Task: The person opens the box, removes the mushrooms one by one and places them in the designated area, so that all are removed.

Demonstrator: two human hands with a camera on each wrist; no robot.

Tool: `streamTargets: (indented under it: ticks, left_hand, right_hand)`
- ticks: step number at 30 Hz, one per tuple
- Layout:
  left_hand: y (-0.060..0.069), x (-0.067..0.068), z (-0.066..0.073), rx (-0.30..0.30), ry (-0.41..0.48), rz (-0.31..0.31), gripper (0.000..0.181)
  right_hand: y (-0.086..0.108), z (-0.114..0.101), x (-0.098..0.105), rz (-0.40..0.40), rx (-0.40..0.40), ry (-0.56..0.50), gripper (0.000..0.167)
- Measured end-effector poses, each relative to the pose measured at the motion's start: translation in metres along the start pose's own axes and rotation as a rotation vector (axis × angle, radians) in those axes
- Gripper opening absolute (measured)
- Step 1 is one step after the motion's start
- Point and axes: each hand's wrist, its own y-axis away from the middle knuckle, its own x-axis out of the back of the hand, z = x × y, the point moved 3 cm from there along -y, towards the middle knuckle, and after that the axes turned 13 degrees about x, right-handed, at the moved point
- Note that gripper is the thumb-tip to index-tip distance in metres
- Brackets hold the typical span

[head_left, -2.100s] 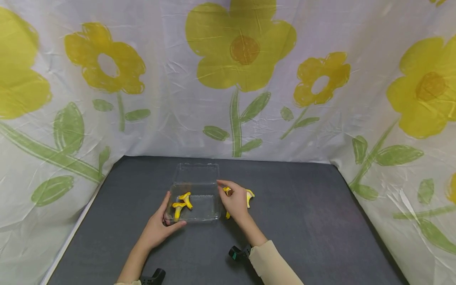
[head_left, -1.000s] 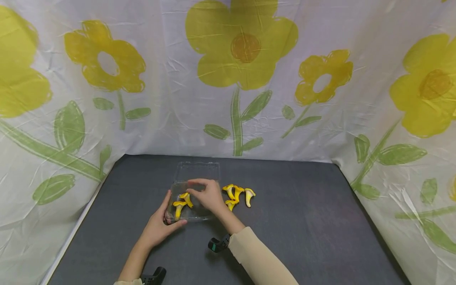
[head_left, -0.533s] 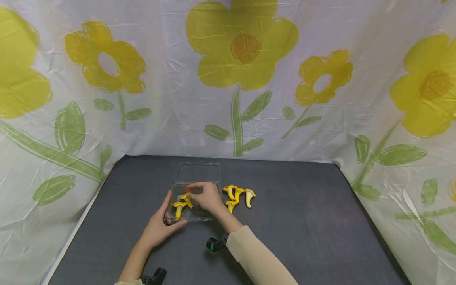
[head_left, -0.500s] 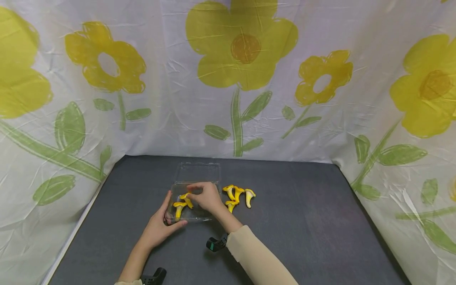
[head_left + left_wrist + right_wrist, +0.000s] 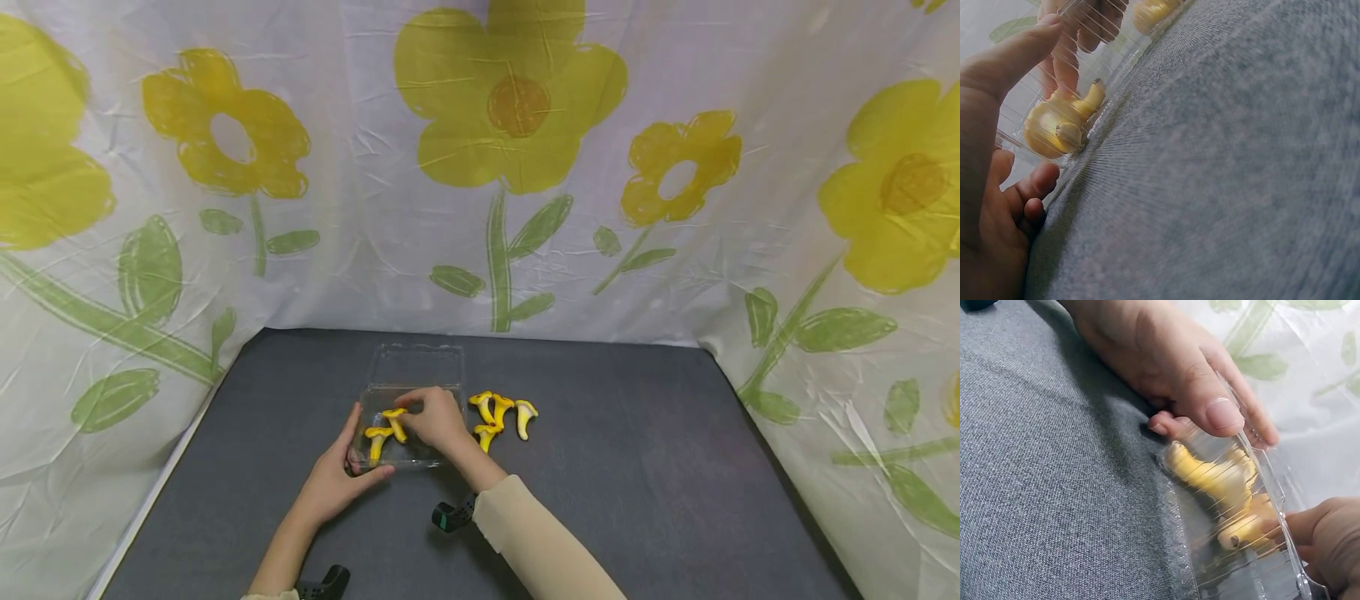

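Note:
A clear plastic clamshell box [image 5: 431, 457] stands on the dark table with its lid [image 5: 417, 365] folded back. My left hand [image 5: 326, 483] grips the box's left end, thumb along the front and fingers at the side. Inside lie two yellow chanterelle mushrooms, the front one [image 5: 377, 442] near the left wall. My right hand [image 5: 438, 421] reaches into the box and pinches the rear mushroom [image 5: 395, 423] between thumb and fingers. Through the ribbed wall, the right wrist view shows the right fingers [image 5: 1275, 531] on that mushroom.
Right of the box, several loose chanterelles lie close together, among them a front one [image 5: 486, 435] and a paler one [image 5: 526, 418] at the right. A white curtain [image 5: 360, 250] with printed yellow flowers surrounds the table [image 5: 637, 467] at the back and sides.
My right hand has come left from the loose mushrooms into the box. The rear mushroom in the box has turned and shifted slightly under its fingers. My left hand has stayed in place.

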Motion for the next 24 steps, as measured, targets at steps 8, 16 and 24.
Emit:
streamTargets:
  ticks: [8, 16, 24]
  left_hand:
    - [0.0001, -0.0003, 0.0001, 0.004, 0.008, -0.003, 0.122]
    - [-0.0001, -0.0004, 0.0001, 0.014, 0.010, -0.003, 0.122]
    - [0.0004, 0.0004, 0.0002, 0.020, 0.006, -0.003, 0.122]
  right_hand:
    - [-0.0010, -0.0002, -0.0024, 0.011, -0.016, 0.042, 0.017]
    - [-0.0002, -0.0019, -0.0039, 0.039, -0.027, 0.058, 0.017]
    - [-0.0002, -0.0032, -0.0032, 0.053, -0.021, 0.085, 0.017]
